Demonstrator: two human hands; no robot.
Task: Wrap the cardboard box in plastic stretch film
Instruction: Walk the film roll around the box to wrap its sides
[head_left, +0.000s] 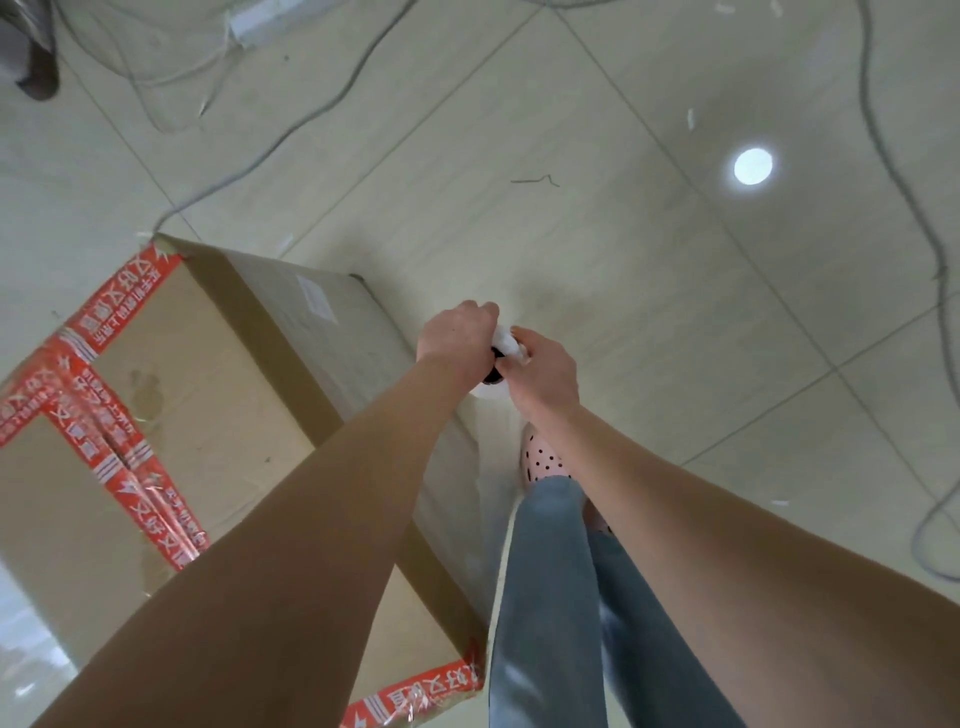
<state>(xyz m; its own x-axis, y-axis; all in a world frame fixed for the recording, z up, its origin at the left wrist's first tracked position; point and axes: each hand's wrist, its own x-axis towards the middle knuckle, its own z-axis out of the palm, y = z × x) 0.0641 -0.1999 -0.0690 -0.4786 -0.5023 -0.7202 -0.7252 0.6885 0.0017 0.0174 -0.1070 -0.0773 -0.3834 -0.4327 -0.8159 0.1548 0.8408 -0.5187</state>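
A large cardboard box (171, 395) sealed with red printed tape stands on the floor at the left. Just past its right side, both my hands meet over a roll of stretch film (493, 389), seen end-on and mostly hidden. My left hand (457, 332) grips the roll's top from the left. My right hand (545, 374) grips it from the right, with a bunched white bit of film (505, 340) between the two hands. A clear sheet of film hangs from the roll along the box's right side.
The floor is pale tile (675, 260) with grey cables (904, 208) trailing across the top and right. My legs in blue jeans (550, 597) and a dotted pink shoe (543, 460) stand right beside the box.
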